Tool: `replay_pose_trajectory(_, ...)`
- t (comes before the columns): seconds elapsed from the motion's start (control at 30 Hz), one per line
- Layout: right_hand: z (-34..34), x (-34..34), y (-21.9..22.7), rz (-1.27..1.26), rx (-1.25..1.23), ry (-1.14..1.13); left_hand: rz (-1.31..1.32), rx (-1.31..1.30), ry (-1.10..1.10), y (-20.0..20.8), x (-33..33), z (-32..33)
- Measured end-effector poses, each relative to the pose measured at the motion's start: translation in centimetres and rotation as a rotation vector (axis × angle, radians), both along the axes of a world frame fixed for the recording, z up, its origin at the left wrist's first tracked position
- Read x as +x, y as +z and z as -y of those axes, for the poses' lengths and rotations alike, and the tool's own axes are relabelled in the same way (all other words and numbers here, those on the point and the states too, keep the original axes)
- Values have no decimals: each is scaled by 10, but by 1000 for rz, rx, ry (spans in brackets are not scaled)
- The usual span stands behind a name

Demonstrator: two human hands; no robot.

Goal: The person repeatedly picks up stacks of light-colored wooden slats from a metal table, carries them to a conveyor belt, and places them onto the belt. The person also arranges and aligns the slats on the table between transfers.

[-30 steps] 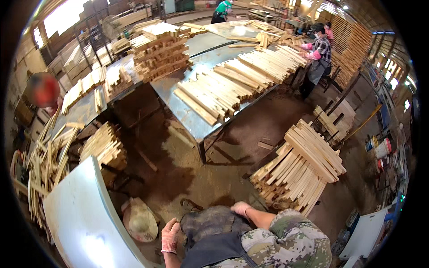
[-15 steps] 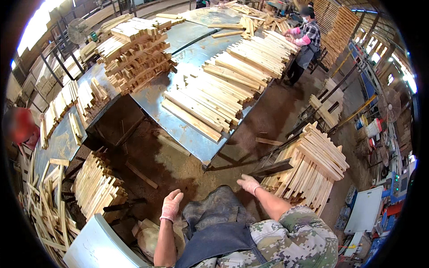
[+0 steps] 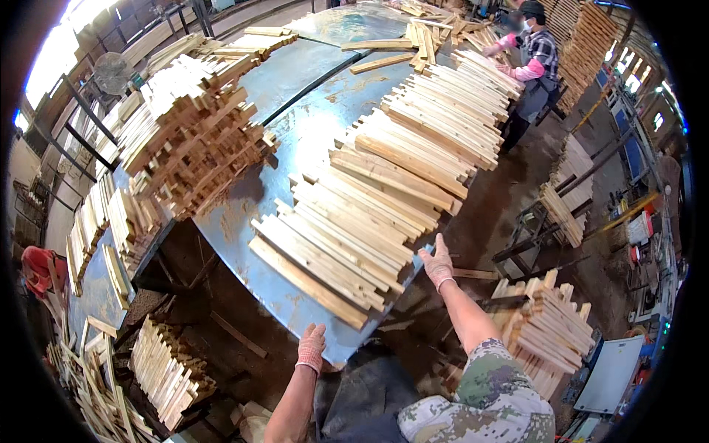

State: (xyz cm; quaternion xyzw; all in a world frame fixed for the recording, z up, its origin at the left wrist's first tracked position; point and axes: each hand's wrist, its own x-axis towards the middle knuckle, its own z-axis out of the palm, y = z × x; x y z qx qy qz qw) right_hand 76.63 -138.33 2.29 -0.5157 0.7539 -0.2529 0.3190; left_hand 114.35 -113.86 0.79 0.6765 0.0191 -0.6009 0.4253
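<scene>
A long row of pale wooden strips lies side by side on the blue metal table. My left hand, in a whitish-pink knit glove, is at the table's near corner, below the front strip, holding nothing. Its fingers are stretched forward. My right hand, gloved the same way, is at the table's right edge, close to the strip ends. Thumb and fingers are spread there with nothing between them. Whether either hand touches the table I cannot tell.
A tall stack of wood pieces stands on the table's left. Further bundles rest on racks at lower left and lower right. A masked co-worker handles strips at the far right. Someone in red is at the left.
I have come nearer the table, so the strip row looks larger and closer. My right hand has moved forward to the table's edge, and my left hand has reached the near corner.
</scene>
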Motion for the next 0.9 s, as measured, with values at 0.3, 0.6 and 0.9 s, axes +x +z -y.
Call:
replay_pose_trajectory(0.3,99,-27,-61,-103,-19,-26,165,21,106,-39,-38,119)
replay_pose_trajectory(0.6,124,-45,-74,-147,-88,9,366,-75,-147,-21,-36,142)
replay_pose_trajectory(0.9,87,-15,-53,-92,-48,27,582,-147,-174,-44,-10,138)
